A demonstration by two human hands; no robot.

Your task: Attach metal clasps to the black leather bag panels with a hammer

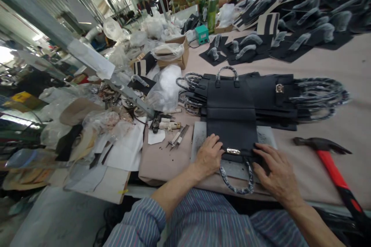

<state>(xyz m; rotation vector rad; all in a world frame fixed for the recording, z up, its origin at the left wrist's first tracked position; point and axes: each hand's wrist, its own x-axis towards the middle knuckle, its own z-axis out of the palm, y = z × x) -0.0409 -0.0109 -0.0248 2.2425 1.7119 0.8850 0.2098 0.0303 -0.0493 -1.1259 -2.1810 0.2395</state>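
Head view:
- L hand [209, 156] & R hand [276, 170]: fingers loose, at edges of blk bag [230, 133]
- bag btwn them, front on grey slab [199, 135]
- bag stack [274, 102] behind
- hammer [331, 169] to R, calipers [181, 136] to L

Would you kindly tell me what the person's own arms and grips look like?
The left grip and right grip are ungloved hands, with no watch visible. A blue-grey sleeve with pale and reddish stripes ends near the left elbow; the left forearm below is bare. The right forearm is bare to the picture's edge.
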